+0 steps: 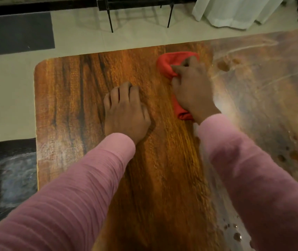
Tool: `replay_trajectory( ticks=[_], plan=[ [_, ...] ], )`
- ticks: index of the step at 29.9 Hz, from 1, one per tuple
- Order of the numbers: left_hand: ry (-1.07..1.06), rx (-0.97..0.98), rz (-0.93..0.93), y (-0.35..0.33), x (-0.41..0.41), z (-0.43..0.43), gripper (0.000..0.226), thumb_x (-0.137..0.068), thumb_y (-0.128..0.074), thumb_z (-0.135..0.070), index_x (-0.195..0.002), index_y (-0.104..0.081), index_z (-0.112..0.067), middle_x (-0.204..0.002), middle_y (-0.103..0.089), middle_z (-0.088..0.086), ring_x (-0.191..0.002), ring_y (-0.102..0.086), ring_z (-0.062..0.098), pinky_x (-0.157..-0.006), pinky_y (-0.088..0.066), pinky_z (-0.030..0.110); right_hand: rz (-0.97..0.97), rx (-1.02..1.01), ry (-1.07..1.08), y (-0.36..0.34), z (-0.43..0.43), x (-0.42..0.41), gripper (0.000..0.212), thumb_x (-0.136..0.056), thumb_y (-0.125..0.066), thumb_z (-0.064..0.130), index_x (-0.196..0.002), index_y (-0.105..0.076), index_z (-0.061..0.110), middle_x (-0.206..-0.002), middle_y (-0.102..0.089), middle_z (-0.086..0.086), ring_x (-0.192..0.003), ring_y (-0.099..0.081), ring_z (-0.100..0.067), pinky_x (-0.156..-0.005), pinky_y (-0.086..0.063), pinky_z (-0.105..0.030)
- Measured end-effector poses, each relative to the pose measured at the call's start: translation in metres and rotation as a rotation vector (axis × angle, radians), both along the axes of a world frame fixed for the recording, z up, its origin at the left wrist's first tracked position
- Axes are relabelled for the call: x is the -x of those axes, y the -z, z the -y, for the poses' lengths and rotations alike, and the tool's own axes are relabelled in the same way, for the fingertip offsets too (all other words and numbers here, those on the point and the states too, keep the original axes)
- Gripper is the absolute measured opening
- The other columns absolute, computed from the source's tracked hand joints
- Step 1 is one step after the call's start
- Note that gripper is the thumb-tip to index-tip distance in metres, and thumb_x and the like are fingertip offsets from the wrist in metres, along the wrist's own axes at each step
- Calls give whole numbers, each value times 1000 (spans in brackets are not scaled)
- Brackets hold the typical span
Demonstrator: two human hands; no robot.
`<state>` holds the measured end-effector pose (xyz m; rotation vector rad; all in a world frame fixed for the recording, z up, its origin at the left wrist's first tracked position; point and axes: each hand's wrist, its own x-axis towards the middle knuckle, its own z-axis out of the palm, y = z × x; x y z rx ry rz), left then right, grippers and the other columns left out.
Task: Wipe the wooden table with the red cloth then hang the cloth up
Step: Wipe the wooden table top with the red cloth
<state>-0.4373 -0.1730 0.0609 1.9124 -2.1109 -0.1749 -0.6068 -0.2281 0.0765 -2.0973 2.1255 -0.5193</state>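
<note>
The wooden table [68, 109] fills the middle of the view, its left part dark and glossy. My right hand [193, 89] presses down on the bunched red cloth [168, 64] near the table's far edge, fingers curled into the fabric. One end of the cloth sticks out beyond my fingers, the other shows under my wrist. My left hand [126, 109] rests flat on the bare wood to the left of the cloth, palm down, fingers slightly apart, holding nothing. Both arms wear pink sleeves.
The table's right part [264, 91] looks dull and smeared, with wet streaks and droplets [235, 234]. A black mesh chair [3, 178] stands at the left edge. Beyond the table are pale floor tiles, a dark mat [16, 33], black metal legs [111, 20] and a white curtain [235, 11].
</note>
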Motion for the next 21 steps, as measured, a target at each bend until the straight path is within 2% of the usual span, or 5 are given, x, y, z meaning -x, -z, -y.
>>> replay_trajectory(
  ticks=[3, 7, 14, 16, 21],
  plan=[
    [5, -15, -10, 1, -1, -1, 46, -85, -34, -29, -124, -54, -12, -134, -48, 11, -121, -42, 32, -102, -30, 47, -14, -34, 182, -5, 11, 50, 43, -88, -46, 18, -128, -60, 24, -133, -44, -16, -125, -38, -36, -105, -35, -43],
    [6, -24, 22, 2, 1, 0, 42, -87, -38, -27, -123, -52, -10, -134, -47, 12, -119, -42, 33, -101, -31, 47, 33, -61, 337, -9, 14, 67, 42, -86, -43, 16, -123, -64, 19, -137, -41, -19, -127, -36, -37, -106, -32, -38],
    [-2, -16, 52, 0, 1, 0, 53, -82, -27, -32, -125, -52, -12, -136, -47, 12, -122, -42, 34, -103, -31, 48, 20, 1, -76, -1, -54, -18, 39, -87, -51, 19, -124, -63, 22, -114, -51, -10, -103, -44, -29, -83, -40, -36],
    [0, -14, 53, -1, 1, 0, 54, -82, -25, -32, -125, -51, -12, -136, -46, 11, -122, -41, 34, -104, -31, 48, 21, -11, -95, 0, -62, -5, 40, -87, -50, 19, -126, -61, 22, -114, -51, -10, -105, -45, -31, -85, -42, -39],
    [7, 11, 26, 3, 0, 1, 43, -87, -37, -27, -124, -52, -9, -134, -47, 13, -120, -41, 35, -102, -30, 49, 27, -36, 236, -3, -53, 71, 41, -90, -48, 16, -129, -59, 21, -126, -47, -15, -124, -38, -35, -99, -35, -36]
  ],
)
